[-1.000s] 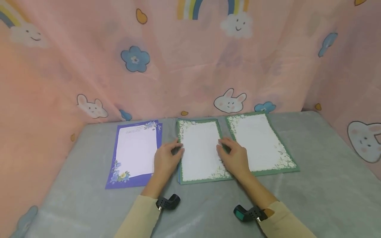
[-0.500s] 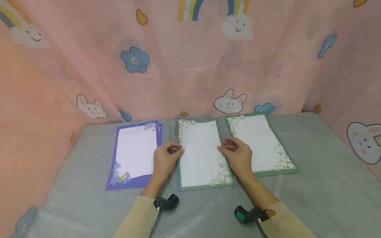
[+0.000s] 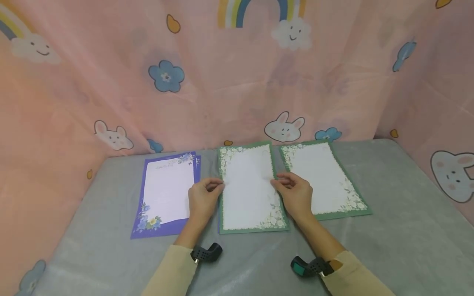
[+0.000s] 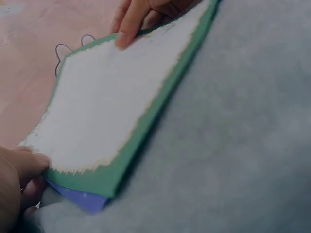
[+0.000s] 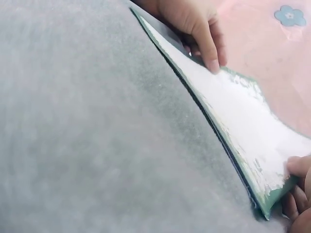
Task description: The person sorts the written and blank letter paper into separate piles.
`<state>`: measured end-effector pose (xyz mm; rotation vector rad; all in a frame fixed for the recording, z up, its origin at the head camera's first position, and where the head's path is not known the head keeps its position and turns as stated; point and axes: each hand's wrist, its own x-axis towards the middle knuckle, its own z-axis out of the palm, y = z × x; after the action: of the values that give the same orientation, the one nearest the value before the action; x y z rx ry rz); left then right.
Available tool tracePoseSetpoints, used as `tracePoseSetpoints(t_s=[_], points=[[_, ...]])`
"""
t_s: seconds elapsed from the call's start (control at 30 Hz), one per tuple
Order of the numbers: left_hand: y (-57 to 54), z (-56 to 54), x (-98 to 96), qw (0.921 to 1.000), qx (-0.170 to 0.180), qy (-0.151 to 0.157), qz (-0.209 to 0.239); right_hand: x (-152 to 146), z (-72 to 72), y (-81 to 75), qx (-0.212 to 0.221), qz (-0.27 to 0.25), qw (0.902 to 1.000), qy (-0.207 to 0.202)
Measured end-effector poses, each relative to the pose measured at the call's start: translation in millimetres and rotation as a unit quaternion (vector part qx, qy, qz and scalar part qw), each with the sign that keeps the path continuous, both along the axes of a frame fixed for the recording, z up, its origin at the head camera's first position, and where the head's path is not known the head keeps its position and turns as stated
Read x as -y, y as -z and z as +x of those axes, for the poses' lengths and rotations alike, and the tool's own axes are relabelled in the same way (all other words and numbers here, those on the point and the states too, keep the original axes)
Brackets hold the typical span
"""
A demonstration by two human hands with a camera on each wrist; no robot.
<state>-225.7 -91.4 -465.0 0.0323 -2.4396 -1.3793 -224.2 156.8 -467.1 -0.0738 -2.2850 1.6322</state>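
Between my hands is a green-bordered sheet of paper (image 3: 248,193) with a white middle and white flowers in its corners. My left hand (image 3: 203,199) pinches its left edge, thumb on top and fingers beneath. The right hand (image 3: 296,195) pinches the opposite edge in the same way. In the left wrist view a purple sheet (image 4: 82,198) peeks out under the green border. Both wrist views show the sheet bowed between the two grips, its near edge close over the grey cloth (image 5: 97,121).
Left of the held paper lies a purple-bordered sheet (image 3: 168,191) with blue flowers, another purple edge showing beneath it. A second green-bordered sheet (image 3: 326,176) lies to the right. A pink printed curtain (image 3: 222,82) rises behind the table.
The held green paper first slid toward me, its near edge coming lower in view, then its far edge rose. My fingers shifted slightly on its sides. The outer sheets stay in place.
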Motion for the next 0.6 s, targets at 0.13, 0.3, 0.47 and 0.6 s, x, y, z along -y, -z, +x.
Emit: tracePoseSetpoints(t_s=[0.13, 0.3, 0.47, 0.6], points=[[-1.4, 0.4, -0.6, 1.0000, -0.009, -0.002, -0.003, -0.5, -0.9, 0.7, -0.011, 0.000, 0.9999, 0.001], [-1.5, 1.0, -2.2, 0.9999, -0.010, 0.000, -0.009, -0.3, 0.5, 0.1, -0.023, 0.018, 0.9995, 0.011], [-1.4, 1.7, -3.0, 0.9994, -0.001, 0.001, -0.035, 0.3, 0.6, -1.6, -0.027, 0.024, 0.9992, 0.014], [-1.3, 3.3, -2.8, 0.9983, 0.011, 0.013, -0.056, 0.5, 0.3, -1.8, -0.020, 0.006, 0.9997, -0.009]])
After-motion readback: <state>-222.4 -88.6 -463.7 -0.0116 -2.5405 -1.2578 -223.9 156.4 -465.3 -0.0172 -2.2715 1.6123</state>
